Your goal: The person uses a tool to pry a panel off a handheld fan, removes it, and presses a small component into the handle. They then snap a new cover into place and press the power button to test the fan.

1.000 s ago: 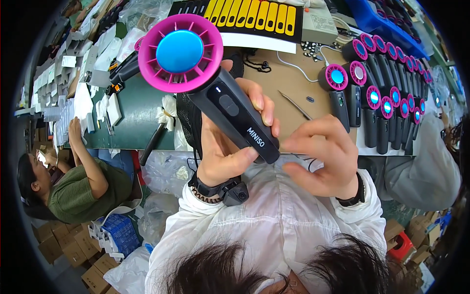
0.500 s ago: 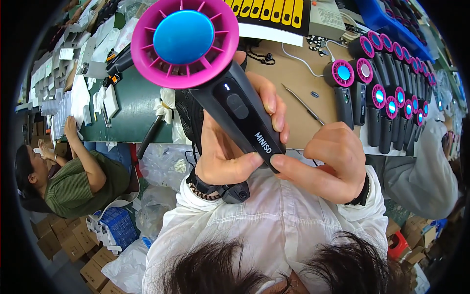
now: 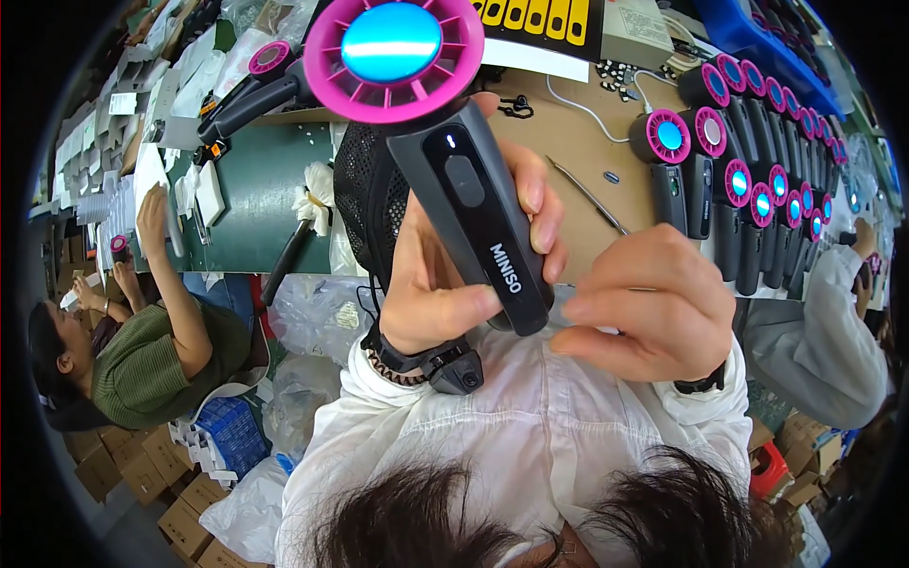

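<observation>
A handheld fan fills the upper middle, with a pink ring, a shiny blue centre and a black handle. My left hand is wrapped round the handle, its thumb on the front near the lower end and its fingertips showing at the right side. A small white light glows above the handle's oval button. My right hand is just right of the handle's lower end, apart from it. Its fingers are loosely curled, and a narrow gap shows between thumb and index finger, with nothing visible between them.
Rows of similar fans fill the table's right side, near a blue bin. A pointed metal tool lies on the brown mat. A black mesh bag is behind my left hand. A person sits at left, another at right.
My right hand has drawn off the lower end of the handle, to the right. The fan has shifted slightly right and stands more upright in my left hand.
</observation>
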